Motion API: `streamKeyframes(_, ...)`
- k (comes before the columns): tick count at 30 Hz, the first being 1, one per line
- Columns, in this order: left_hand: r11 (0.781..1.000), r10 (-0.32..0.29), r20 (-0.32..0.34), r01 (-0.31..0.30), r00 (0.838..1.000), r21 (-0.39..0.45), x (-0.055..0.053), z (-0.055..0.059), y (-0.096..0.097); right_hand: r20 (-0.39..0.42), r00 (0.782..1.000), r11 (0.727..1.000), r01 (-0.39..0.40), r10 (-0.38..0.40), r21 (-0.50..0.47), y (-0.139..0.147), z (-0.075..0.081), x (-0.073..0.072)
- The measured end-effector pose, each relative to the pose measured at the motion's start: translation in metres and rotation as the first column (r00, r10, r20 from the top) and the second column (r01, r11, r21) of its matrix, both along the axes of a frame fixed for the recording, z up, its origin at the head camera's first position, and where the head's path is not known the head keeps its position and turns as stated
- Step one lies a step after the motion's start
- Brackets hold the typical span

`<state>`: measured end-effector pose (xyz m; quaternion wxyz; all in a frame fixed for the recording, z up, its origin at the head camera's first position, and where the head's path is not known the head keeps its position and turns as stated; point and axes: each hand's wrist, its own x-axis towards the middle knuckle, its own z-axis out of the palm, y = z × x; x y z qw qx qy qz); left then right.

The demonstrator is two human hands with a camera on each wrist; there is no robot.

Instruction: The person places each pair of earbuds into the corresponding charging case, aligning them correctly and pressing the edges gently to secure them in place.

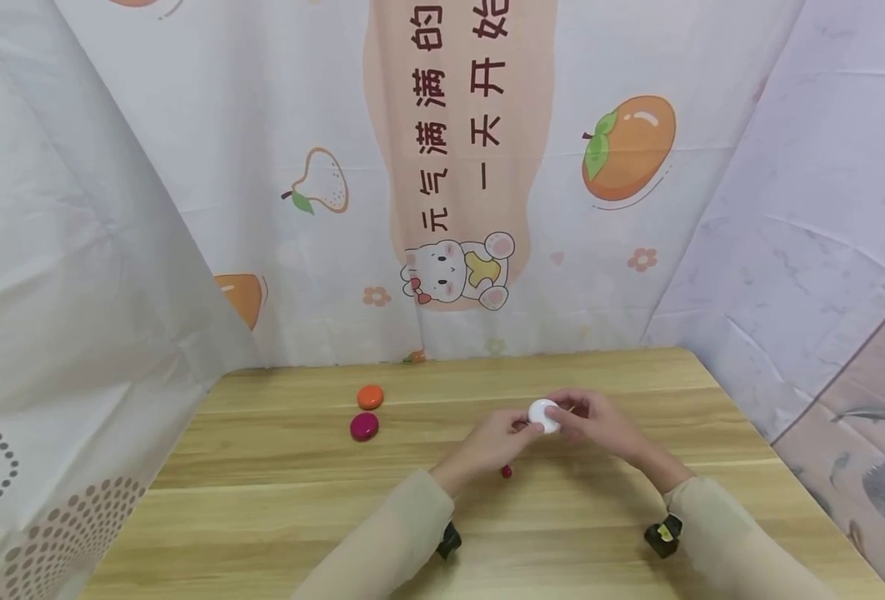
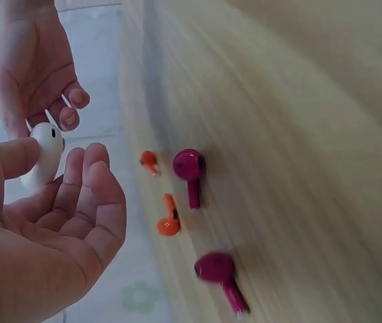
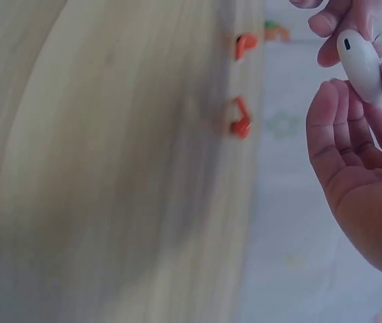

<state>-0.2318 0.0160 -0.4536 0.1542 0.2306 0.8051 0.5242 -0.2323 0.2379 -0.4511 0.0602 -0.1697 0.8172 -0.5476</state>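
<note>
A round white earbud case (image 1: 543, 416) is held above the table between both hands. My left hand (image 1: 491, 439) pinches it from the left, its thumb on the case's face. From the other side my right hand (image 1: 596, 425) grips it, thumb also on the face. A small dark slot shows on the rim of the case (image 2: 50, 148) in the left wrist view. Two magenta earbuds, one nearer (image 2: 216, 268) and one farther (image 2: 189, 163), lie on the table beyond the hands, with an orange earbud (image 2: 168, 225) and a second orange earbud (image 2: 148, 159) beside them.
A round orange case (image 1: 370, 397) and a round magenta case (image 1: 364, 427) rest on the wooden table (image 1: 285, 475), left of the hands. Printed curtains (image 1: 300, 275) hang behind the table and at both sides.
</note>
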Motion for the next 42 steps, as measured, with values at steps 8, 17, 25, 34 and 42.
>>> streamKeyframes(8,0.993,0.111,0.055,-0.113,0.992,0.041,-0.022,-0.014,0.044,0.061,0.989,0.991,0.136,-0.135,-0.012,0.023,-0.016,-0.019)
streamKeyframes(17,0.971,0.225,0.074,-0.23,0.972,0.066,-0.037,-0.034,0.071,0.143,0.964,0.974,0.226,-0.224,0.008,0.029,-0.033,-0.039)
streamKeyframes(25,0.968,0.247,-0.075,-0.25,0.966,-0.026,-0.042,-0.038,0.072,0.155,0.953,0.965,0.259,-0.261,0.033,0.029,-0.041,-0.044)
streamKeyframes(34,0.958,0.267,-0.081,-0.273,0.96,-0.082,-0.039,-0.034,0.081,0.182,0.942,0.959,0.271,-0.282,0.081,0.034,-0.045,-0.046)
streamKeyframes(42,0.932,0.299,-0.141,-0.321,0.944,-0.168,-0.034,-0.029,0.088,0.144,0.949,0.957,0.266,-0.281,0.116,0.031,-0.043,-0.045)
